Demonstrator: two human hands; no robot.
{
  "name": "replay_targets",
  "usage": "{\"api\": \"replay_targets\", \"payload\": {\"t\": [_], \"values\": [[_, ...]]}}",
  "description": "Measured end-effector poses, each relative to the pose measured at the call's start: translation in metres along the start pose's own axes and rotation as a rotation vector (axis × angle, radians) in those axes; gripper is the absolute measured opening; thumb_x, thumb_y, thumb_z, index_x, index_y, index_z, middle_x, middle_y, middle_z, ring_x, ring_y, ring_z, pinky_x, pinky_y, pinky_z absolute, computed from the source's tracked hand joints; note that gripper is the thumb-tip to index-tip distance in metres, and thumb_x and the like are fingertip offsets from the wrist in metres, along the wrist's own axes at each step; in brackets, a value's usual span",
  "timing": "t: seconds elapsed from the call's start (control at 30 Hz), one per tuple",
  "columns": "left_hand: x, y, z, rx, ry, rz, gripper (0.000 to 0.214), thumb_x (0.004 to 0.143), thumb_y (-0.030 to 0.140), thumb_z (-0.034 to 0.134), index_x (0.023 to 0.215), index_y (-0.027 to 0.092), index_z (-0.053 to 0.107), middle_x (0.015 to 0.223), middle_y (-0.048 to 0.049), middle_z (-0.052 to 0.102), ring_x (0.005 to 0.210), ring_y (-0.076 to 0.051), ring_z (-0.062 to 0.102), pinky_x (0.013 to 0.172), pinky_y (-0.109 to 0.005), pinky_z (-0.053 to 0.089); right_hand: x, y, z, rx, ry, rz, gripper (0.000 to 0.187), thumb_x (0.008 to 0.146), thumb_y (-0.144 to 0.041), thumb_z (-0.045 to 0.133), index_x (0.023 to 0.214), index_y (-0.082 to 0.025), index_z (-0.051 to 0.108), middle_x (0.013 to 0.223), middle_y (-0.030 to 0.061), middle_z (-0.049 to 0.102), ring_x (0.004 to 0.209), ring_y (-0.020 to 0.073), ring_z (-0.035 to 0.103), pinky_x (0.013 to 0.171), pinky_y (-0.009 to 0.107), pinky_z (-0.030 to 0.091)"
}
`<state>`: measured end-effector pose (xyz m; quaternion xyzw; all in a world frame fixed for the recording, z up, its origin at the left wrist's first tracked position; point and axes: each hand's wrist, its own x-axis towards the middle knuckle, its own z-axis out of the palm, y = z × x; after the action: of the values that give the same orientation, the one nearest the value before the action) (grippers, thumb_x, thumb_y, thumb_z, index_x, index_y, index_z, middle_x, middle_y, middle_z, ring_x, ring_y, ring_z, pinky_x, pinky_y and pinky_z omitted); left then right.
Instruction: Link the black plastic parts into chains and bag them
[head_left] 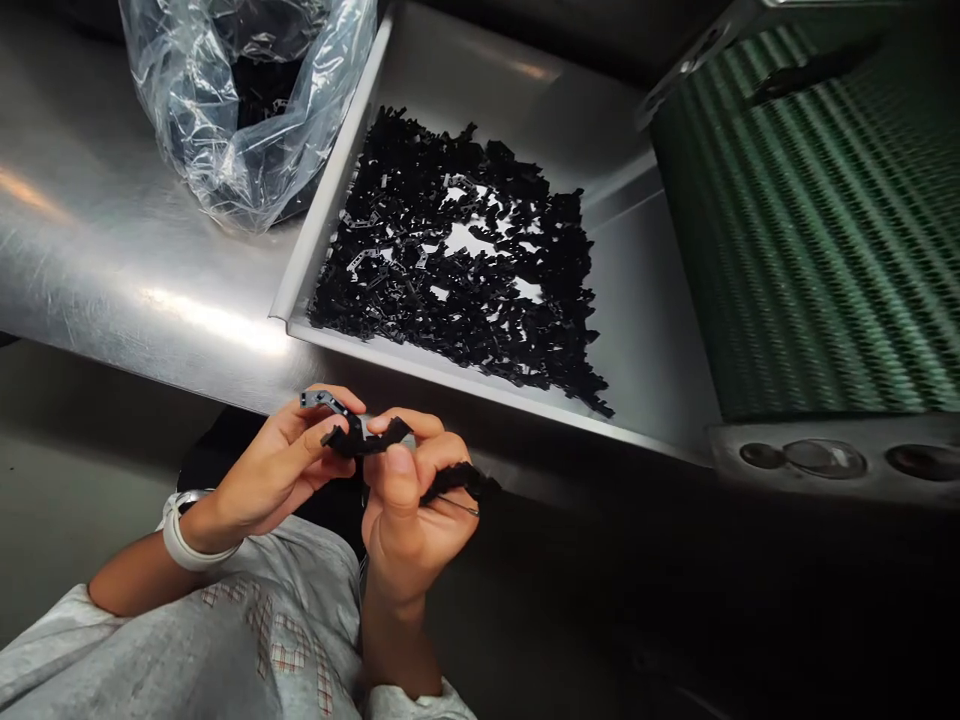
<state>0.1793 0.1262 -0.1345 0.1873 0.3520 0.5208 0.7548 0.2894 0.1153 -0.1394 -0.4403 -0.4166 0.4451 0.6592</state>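
My left hand (289, 462) is closed on a small black plastic part (358, 438) with a grey bracket-like piece (324, 402) at its upper left. The fingers of my right hand (416, 500) pinch the right end of the same part. Tucked in my right palm are more black parts (459, 480), and a thin metal-looking strip or tool (456, 505) sticks out below them; its kind is hard to make out. Both hands meet in front of the near edge of a white tray (480, 385), in which a heap of black plastic parts (450, 270) lies.
A clear plastic bag (202, 130) with black parts inside stands on the steel table (97, 240), left of the tray. To the right, a green ridged conveyor belt (817, 230) slopes beside the tray, with a metal frame (840, 460) at its lower end.
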Motion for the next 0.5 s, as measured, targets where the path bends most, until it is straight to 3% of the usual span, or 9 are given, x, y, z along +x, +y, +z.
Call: {"api": "replay_targets", "payload": {"t": [0.1,0.2,0.37,0.5], "values": [[0.000,0.000,-0.003,0.150,0.059,0.117,0.038,0.075,0.049,0.086,0.097,0.022,0.070,0.069,0.0045,0.061,0.056,-0.005,0.052,0.053,-0.013,0.046,0.000,0.000,-0.003,0.054,0.009,0.047,0.036,0.092,-0.030,0.070,0.069,-0.021,0.044,0.088,0.0016,0.065,0.067,0.0112,0.060,0.052,0.022,0.043],[0.000,-0.001,-0.006,0.225,0.005,0.175,0.033,0.082,0.047,0.081,0.100,0.022,0.070,0.062,0.0061,0.061,0.044,-0.004,0.043,0.043,-0.014,0.038,-0.001,0.000,-0.002,0.158,-0.029,0.131,0.036,0.092,-0.033,0.071,0.069,-0.022,0.045,0.084,0.0000,0.063,0.065,0.0114,0.059,0.052,0.022,0.046],[-0.003,0.006,-0.017,0.311,-0.168,0.171,0.028,0.086,0.038,0.079,0.108,0.022,0.072,0.081,-0.0020,0.074,0.065,-0.013,0.065,0.066,-0.025,0.053,0.001,-0.003,-0.001,0.214,-0.037,0.171,0.043,0.092,-0.040,0.069,0.066,-0.021,0.041,0.081,-0.0024,0.062,0.047,0.0049,0.043,0.046,0.021,0.043],[-0.007,0.015,-0.023,0.277,-0.372,0.087,0.037,0.082,0.034,0.081,0.117,0.023,0.074,0.090,-0.0073,0.076,0.077,-0.019,0.071,0.074,-0.031,0.054,0.003,-0.007,-0.007,0.214,-0.038,0.207,0.040,0.091,-0.041,0.070,0.069,-0.022,0.043,0.086,-0.0012,0.066,0.051,0.0083,0.055,0.043,0.021,0.043]]}}
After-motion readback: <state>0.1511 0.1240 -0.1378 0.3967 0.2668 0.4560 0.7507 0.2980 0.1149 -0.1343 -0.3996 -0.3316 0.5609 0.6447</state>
